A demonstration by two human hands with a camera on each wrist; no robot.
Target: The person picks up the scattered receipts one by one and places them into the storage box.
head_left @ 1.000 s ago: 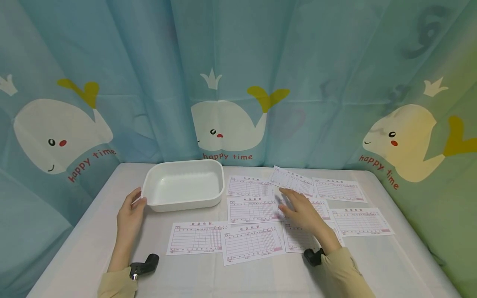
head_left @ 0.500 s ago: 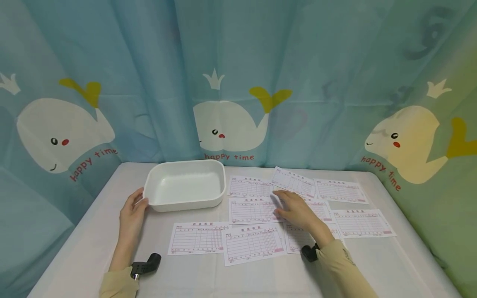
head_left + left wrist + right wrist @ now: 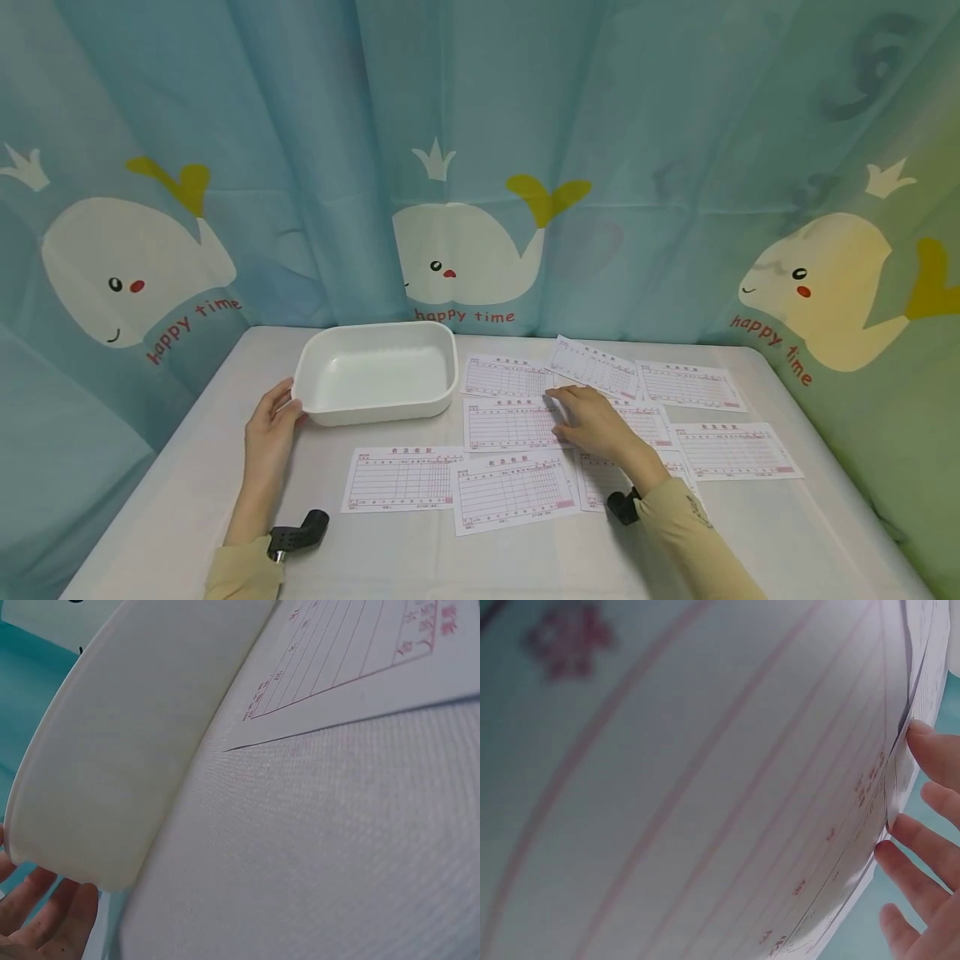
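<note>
At the left end of a white rectangular tray (image 3: 375,407), my left hand (image 3: 271,429) has its fingers against the outer wall near the corner. The left wrist view shows those fingertips (image 3: 82,904) at the tray's end, just under the rim. My right hand (image 3: 596,425) reaches over the middle of several printed receipt slips, fingers spread and lightly bent. Its fingertips (image 3: 889,851) meet the slips' surface near overlapping edges in the right wrist view. Under the hand, one receipt slip (image 3: 647,423) is partly covered, and the receipt slip (image 3: 510,423) to its left lies by the fingertips.
More slips surround these: a front receipt slip (image 3: 517,496), a left receipt slip (image 3: 401,479), a right receipt slip (image 3: 738,452) and a tilted back receipt slip (image 3: 596,367). They lie on a white tablecloth (image 3: 420,558). A blue whale-print curtain (image 3: 637,275) hangs behind the table.
My right hand has shifted slightly left and lowered onto the slips over the last second. The left hand stays at the tray's end, and the slips keep their layout.
</note>
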